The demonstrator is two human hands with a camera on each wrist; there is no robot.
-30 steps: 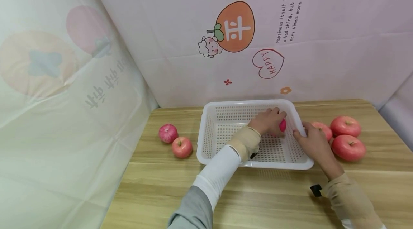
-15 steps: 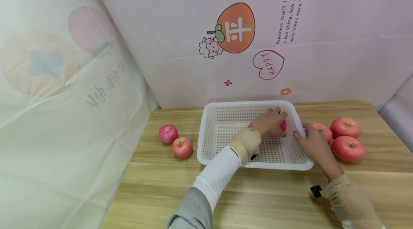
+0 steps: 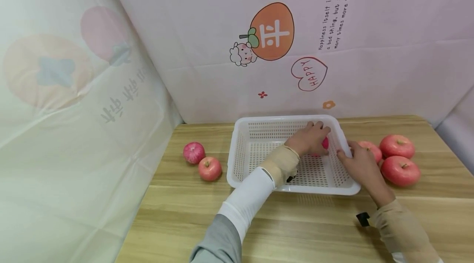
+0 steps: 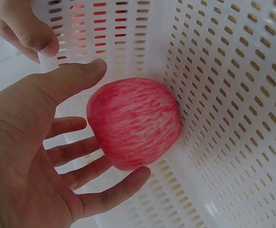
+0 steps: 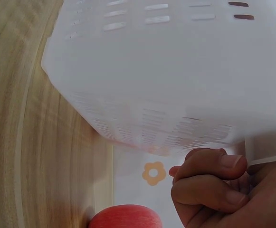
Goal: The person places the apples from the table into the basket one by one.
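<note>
A white perforated plastic basket (image 3: 237,152) stands on the wooden table. Inside it, near the right end, lies a red streaked apple (image 4: 135,123), close to the basket's wall in the left wrist view. My left hand (image 3: 310,138) reaches into the basket over this apple. Its fingers are spread and relaxed, with the thumb (image 4: 80,76) apart from the apple and the other fingertips close along its side. At the basket's right end, my right hand (image 3: 363,166) grips the rim, thumb on the inner side and curled fingers (image 5: 209,180) outside.
Left of the basket sit a pink striped round fruit (image 3: 194,152) and a red apple (image 3: 210,168). To the right are more apples, two large ones (image 3: 397,146) and one partly behind my right hand. A printed white cloth (image 3: 207,90) hangs behind the table.
</note>
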